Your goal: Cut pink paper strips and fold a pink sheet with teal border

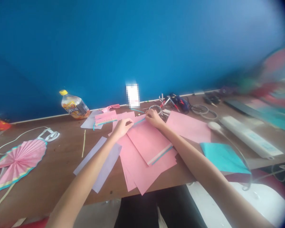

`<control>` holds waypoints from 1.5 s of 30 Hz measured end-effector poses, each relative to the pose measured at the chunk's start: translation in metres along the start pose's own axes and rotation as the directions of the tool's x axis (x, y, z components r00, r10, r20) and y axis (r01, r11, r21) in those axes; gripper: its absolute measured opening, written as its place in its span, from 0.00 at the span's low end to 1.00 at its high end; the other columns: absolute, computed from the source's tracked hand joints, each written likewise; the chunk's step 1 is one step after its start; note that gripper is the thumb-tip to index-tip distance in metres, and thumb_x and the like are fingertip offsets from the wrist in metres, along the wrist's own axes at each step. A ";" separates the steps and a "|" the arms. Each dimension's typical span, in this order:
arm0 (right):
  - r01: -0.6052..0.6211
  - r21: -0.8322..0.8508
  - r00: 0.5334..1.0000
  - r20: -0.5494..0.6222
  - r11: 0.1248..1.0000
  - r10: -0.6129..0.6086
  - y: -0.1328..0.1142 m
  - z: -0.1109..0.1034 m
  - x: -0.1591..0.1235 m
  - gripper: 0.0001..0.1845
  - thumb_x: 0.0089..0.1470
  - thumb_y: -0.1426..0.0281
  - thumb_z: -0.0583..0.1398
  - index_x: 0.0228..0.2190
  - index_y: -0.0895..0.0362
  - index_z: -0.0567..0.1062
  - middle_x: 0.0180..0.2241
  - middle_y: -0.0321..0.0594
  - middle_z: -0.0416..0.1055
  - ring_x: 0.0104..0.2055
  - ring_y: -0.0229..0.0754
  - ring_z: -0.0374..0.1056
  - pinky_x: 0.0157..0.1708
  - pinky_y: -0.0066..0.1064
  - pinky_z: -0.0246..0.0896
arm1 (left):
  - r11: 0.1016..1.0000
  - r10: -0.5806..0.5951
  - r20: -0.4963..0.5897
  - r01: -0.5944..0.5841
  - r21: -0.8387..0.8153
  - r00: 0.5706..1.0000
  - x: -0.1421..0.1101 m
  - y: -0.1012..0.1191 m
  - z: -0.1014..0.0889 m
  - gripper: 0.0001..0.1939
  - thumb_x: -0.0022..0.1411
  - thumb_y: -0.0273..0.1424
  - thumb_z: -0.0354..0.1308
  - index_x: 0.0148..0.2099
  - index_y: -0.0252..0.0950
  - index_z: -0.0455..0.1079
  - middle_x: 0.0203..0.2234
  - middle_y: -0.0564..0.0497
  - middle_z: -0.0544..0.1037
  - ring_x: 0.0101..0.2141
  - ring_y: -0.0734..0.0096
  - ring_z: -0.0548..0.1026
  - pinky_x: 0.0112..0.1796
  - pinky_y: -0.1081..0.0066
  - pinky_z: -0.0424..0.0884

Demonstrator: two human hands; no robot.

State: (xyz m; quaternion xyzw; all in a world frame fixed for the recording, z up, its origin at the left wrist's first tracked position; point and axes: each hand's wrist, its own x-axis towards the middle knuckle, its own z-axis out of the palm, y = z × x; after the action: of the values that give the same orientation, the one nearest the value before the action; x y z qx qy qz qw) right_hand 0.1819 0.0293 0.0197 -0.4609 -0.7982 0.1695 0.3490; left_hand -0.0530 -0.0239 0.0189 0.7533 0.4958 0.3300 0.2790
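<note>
A pink paper sheet [148, 139] lies tilted on top of several other pink sheets [142, 180]. White and blue stripes run along its near edge, and a blue strip [139, 121] shows along its far edge. My left hand [123, 128] is closed at the sheet's far left corner, its fingertips pressed together. At the other end of that far edge, my right hand [154, 118] has its fingers curled onto the paper. What lies under the fingertips is partly hidden. A lilac sheet [106, 171] lies beneath my left forearm.
A pink folded fan [26, 158] lies at left and a bottle [73, 106] stands by the wall. Scissors [165, 103] and tape rolls [200, 109] lie behind my right hand. Turquoise paper [225, 156] and a white power strip [250, 137] are at right.
</note>
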 end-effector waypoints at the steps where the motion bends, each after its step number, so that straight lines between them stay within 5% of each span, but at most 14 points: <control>1: 0.001 -0.004 1.000 -0.013 1.000 -0.001 0.002 0.003 -0.002 0.07 0.47 0.71 0.53 0.20 0.57 0.65 0.37 0.45 0.71 0.46 0.46 0.63 0.52 0.40 0.49 | 1.000 -0.002 -0.002 0.002 0.010 1.000 -0.004 0.001 0.000 0.12 0.61 0.38 0.53 0.35 0.36 0.73 0.31 0.50 0.79 0.33 0.69 0.74 0.35 0.72 0.66; 10: 0.067 -0.132 0.997 -0.025 0.989 -0.071 0.013 0.014 -0.008 0.07 0.51 0.72 0.53 0.22 0.56 0.66 0.42 0.48 0.71 0.46 0.48 0.63 0.51 0.41 0.50 | 0.998 0.067 -0.117 -0.065 0.028 0.991 -0.022 -0.013 0.017 0.11 0.63 0.35 0.51 0.36 0.36 0.71 0.33 0.49 0.77 0.34 0.70 0.73 0.37 0.72 0.66; 21: 0.052 -0.180 0.996 -0.068 0.982 -0.065 0.016 0.017 -0.012 0.07 0.51 0.73 0.52 0.23 0.55 0.65 0.40 0.46 0.72 0.42 0.48 0.64 0.49 0.41 0.52 | 0.993 -0.052 -0.167 0.033 -0.116 0.985 -0.022 -0.017 0.018 0.11 0.61 0.37 0.54 0.38 0.36 0.72 0.33 0.50 0.78 0.35 0.70 0.74 0.39 0.72 0.69; 45: -0.036 -0.289 0.998 -0.053 0.957 0.022 0.016 0.022 -0.011 0.07 0.48 0.74 0.55 0.22 0.57 0.71 0.40 0.47 0.72 0.43 0.50 0.63 0.48 0.43 0.56 | 0.998 -0.057 -0.125 0.053 -0.034 0.991 -0.019 -0.015 0.021 0.09 0.58 0.32 0.54 0.37 0.36 0.73 0.29 0.51 0.77 0.29 0.73 0.73 0.32 0.75 0.66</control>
State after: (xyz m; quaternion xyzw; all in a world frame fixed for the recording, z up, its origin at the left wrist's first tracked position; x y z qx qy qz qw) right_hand 0.1800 0.0296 -0.0098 -0.5228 -0.7986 0.0445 0.2950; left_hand -0.0506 -0.0382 -0.0100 0.7128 0.5280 0.3762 0.2676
